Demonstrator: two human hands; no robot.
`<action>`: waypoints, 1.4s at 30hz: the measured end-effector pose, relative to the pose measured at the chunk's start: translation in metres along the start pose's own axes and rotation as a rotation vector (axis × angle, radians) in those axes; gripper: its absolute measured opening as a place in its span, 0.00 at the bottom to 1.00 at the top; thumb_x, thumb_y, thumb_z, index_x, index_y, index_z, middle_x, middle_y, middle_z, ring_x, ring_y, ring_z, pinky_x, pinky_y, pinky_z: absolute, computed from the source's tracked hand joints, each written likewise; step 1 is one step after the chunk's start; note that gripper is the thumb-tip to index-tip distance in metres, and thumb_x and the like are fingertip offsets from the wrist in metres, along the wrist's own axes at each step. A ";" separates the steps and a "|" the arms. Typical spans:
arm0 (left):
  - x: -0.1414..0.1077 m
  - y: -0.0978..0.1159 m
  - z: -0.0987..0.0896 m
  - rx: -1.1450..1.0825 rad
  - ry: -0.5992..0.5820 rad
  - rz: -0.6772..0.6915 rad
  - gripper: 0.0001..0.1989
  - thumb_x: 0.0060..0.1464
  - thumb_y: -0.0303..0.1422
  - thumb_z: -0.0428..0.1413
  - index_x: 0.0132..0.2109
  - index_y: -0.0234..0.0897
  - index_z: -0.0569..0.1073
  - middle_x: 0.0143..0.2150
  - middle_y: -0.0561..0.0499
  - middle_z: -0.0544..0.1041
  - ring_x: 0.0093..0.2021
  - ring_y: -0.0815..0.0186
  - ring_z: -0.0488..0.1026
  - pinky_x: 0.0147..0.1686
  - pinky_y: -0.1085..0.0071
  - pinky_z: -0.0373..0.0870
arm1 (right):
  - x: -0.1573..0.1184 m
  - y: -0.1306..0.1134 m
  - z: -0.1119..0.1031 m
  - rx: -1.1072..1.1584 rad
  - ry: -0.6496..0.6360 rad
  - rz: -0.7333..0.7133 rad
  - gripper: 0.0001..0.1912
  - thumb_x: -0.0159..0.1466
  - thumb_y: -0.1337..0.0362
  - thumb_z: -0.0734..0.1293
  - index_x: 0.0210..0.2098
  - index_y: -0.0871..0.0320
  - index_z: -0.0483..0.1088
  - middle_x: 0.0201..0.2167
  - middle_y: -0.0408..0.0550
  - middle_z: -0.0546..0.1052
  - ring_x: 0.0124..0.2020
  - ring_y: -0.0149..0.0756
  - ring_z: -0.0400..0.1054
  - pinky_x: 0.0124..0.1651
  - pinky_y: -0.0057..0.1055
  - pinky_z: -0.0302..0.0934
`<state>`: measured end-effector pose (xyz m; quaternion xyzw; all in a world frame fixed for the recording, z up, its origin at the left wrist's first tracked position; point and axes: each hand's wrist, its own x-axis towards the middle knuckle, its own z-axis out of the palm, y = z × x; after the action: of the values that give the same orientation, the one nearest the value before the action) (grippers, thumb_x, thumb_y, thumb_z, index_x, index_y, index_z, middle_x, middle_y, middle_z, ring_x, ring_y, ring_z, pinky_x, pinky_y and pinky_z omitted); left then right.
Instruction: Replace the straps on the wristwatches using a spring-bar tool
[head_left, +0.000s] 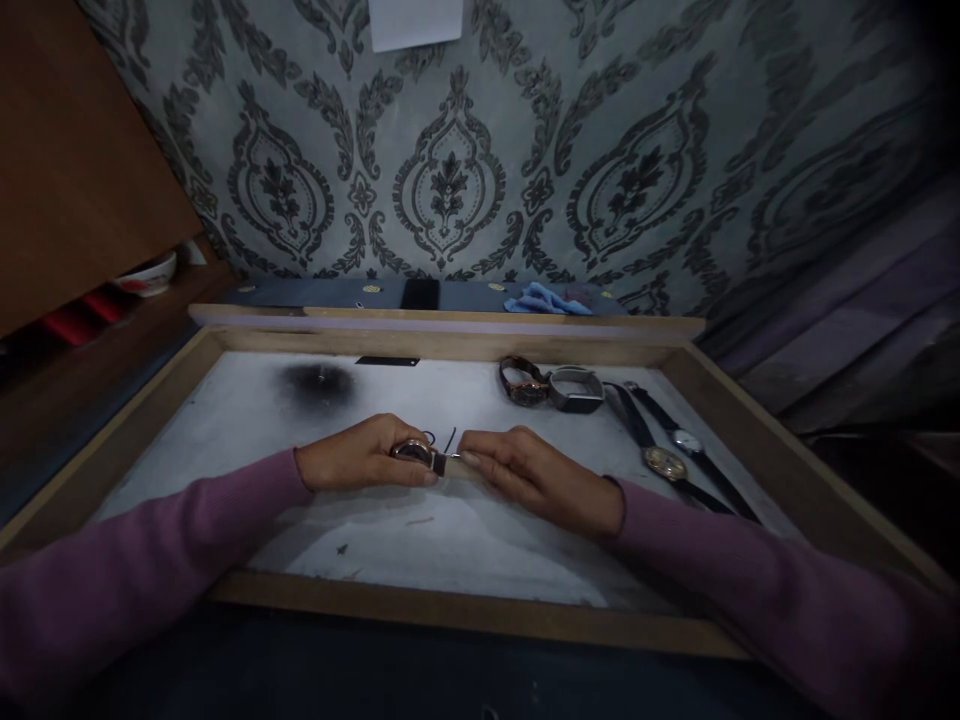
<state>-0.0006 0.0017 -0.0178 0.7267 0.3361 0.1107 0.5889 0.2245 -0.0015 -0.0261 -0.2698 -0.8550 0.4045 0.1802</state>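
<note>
My left hand (367, 455) is closed around a wristwatch (414, 452) with a dark face and a gold-toned case, just above the white board. A short dark brown strap piece (439, 463) comes off the watch toward the right. My right hand (529, 470) is closed in a pinch at that strap end. Something pale and a small shiny tip show at its fingertips, but most of what it grips is hidden. A thin dark strip (451, 440) sticks up between the two hands, beside a small dark loop.
A wooden frame (480, 610) edges the white board (315, 540). Several more watches lie at the right, among them a gold-faced watch (665, 463) and a grey-banded watch (576, 390). A blue cloth (547, 299) and a dark phone-like slab (420, 294) rest behind the far edge.
</note>
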 end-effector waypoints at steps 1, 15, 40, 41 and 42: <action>0.000 0.000 0.001 -0.001 0.001 0.001 0.12 0.54 0.37 0.56 0.28 0.35 0.65 0.23 0.60 0.56 0.24 0.74 0.52 0.24 0.74 0.50 | 0.000 -0.001 0.000 0.012 -0.002 0.003 0.18 0.71 0.58 0.52 0.26 0.57 0.57 0.18 0.36 0.55 0.19 0.25 0.49 0.24 0.25 0.46; 0.001 0.001 0.002 -0.021 0.005 -0.025 0.13 0.53 0.38 0.57 0.27 0.34 0.66 0.22 0.60 0.56 0.22 0.74 0.52 0.22 0.75 0.48 | -0.001 -0.004 -0.006 -0.204 -0.031 -0.044 0.14 0.69 0.65 0.54 0.26 0.57 0.58 0.17 0.35 0.52 0.18 0.25 0.47 0.24 0.25 0.43; 0.006 -0.005 -0.001 -0.100 0.036 -0.035 0.13 0.50 0.40 0.58 0.28 0.34 0.68 0.21 0.60 0.58 0.22 0.74 0.50 0.22 0.75 0.48 | -0.001 0.000 -0.008 -0.239 0.011 -0.036 0.13 0.69 0.64 0.54 0.28 0.57 0.57 0.18 0.35 0.52 0.18 0.24 0.47 0.24 0.25 0.44; 0.006 -0.006 -0.001 -0.097 0.036 -0.035 0.13 0.50 0.39 0.58 0.27 0.34 0.68 0.21 0.60 0.58 0.23 0.74 0.51 0.22 0.75 0.48 | -0.001 0.000 -0.008 -0.244 0.014 -0.037 0.13 0.69 0.64 0.54 0.28 0.57 0.57 0.18 0.35 0.52 0.18 0.24 0.47 0.24 0.25 0.44; 0.006 -0.006 -0.001 -0.093 0.036 -0.036 0.13 0.50 0.39 0.58 0.27 0.34 0.68 0.21 0.60 0.58 0.23 0.74 0.51 0.23 0.75 0.48 | -0.001 0.000 -0.008 -0.246 0.016 -0.037 0.13 0.69 0.64 0.54 0.28 0.57 0.57 0.18 0.35 0.53 0.18 0.24 0.47 0.24 0.25 0.44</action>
<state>0.0008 0.0069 -0.0243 0.6901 0.3540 0.1285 0.6179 0.2293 0.0027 -0.0219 -0.2773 -0.9016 0.2909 0.1600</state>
